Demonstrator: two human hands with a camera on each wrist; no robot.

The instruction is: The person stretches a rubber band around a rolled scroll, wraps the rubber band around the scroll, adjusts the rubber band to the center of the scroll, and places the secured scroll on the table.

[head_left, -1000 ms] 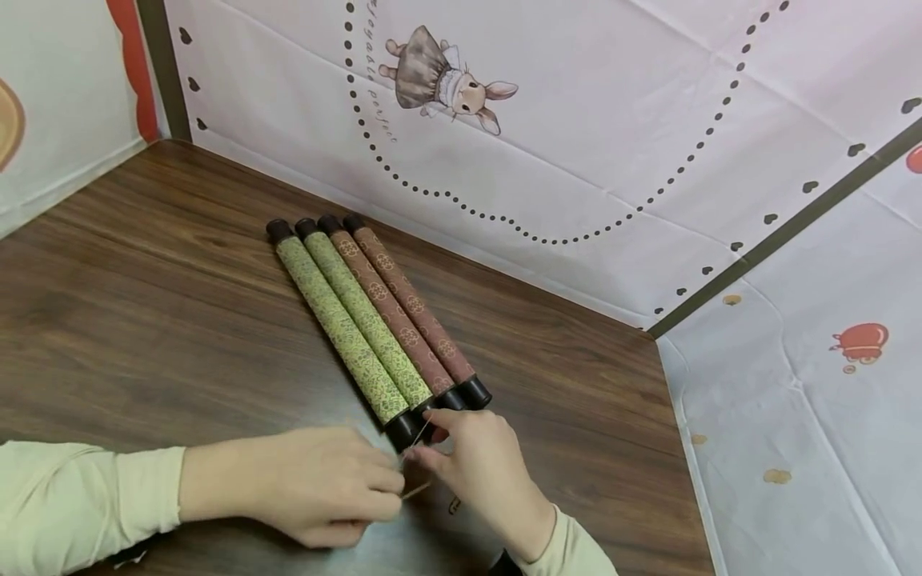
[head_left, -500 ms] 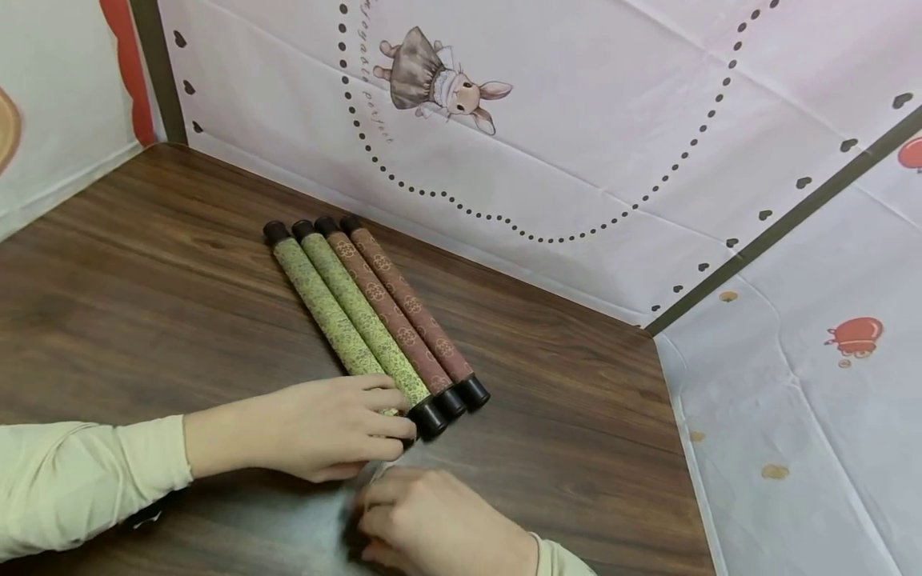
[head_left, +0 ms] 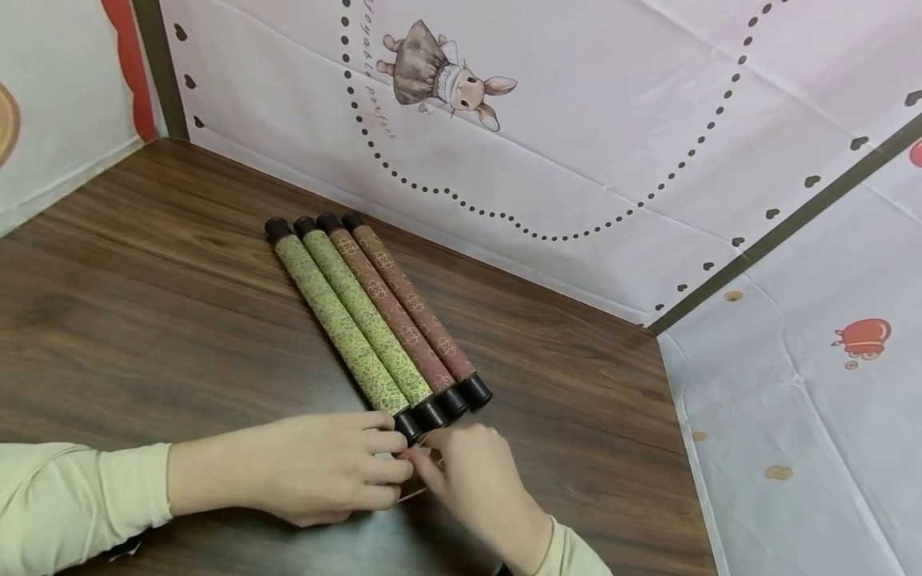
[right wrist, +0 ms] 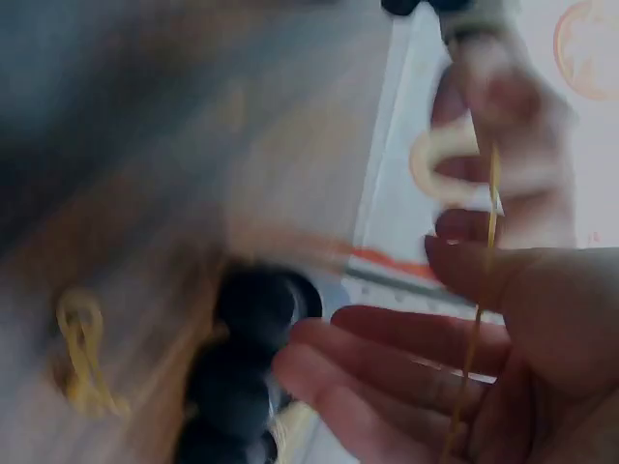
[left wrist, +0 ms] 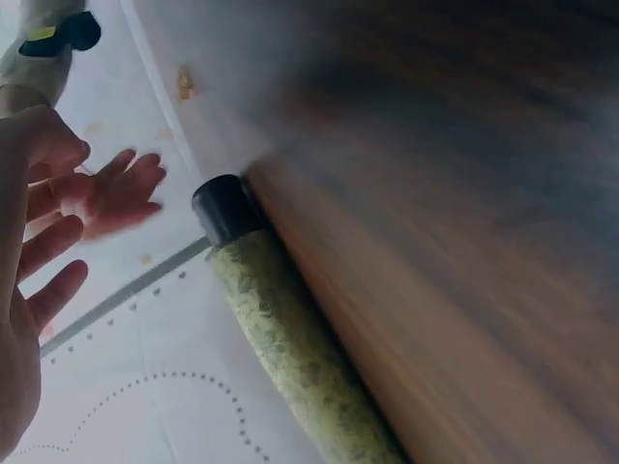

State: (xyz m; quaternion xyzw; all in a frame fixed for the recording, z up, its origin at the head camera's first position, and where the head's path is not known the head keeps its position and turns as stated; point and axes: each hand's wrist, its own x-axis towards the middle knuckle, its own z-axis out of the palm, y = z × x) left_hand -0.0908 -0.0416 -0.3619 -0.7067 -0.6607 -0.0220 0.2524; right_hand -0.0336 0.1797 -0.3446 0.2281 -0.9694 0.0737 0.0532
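Observation:
Two green patterned scrolls (head_left: 342, 324) and two brown flowered scrolls (head_left: 410, 304) lie side by side, with black end knobs (head_left: 432, 413). At the near end of the green ones, my left hand (head_left: 324, 472) and right hand (head_left: 479, 488) work close together. Between them a thin yellow rubber band (right wrist: 474, 338) is stretched, running across my right palm in the right wrist view. My right thumb and forefinger pinch it beside the knobs. My left fingers, bent, hold its other side; their grip is partly hidden. The left wrist view shows one green scroll (left wrist: 300, 348) beside my hand.
A second yellow band (right wrist: 87, 353) lies coiled on the wooden table (head_left: 180, 320), seen in the right wrist view. Behind the scrolls rises a printed fabric wall (head_left: 576, 144), with another side wall (head_left: 814, 416) at the right.
Half a second ago my left hand covered the outer green scroll's near end and my right hand was lower left. Now the right hand is back beside the knobs, and the left has moved slightly nearer.

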